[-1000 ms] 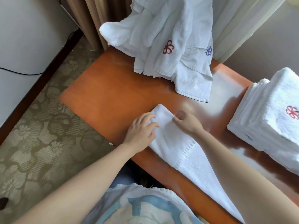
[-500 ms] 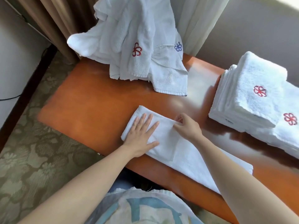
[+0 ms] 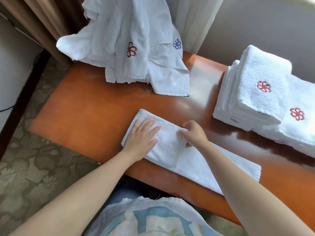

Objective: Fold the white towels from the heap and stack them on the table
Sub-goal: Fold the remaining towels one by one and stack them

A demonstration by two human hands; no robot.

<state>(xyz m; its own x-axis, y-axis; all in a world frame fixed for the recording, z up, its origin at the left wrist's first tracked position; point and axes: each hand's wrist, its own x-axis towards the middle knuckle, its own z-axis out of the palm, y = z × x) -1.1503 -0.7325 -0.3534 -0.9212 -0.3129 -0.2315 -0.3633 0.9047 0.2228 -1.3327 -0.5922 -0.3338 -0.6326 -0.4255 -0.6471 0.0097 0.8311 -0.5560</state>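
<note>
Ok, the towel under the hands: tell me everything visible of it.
The towel is plain white terry, no emblem showing. It lies flat as a long strip, slanted along the near edge of the table. Its left end is folded back over itself into a double layer; the right end is single, with a hemmed edge. The left hand presses flat on the fold; the right hand pinches the flap's edge.

You were in what looked like a hotel guest room. The heap of white terry towels [image 3: 119, 48] and the stack of folded white towels [image 3: 252, 103] carried the same embroidered flower logo, 3 in red and 1 in blue. The glossy orange-brown wooden table [image 3: 85, 116] stood on floral-patterned olive carpet [image 3: 34, 176], with heavy brown curtains [image 3: 51, 23] and a sheer white curtain [image 3: 196, 23] behind.
</note>
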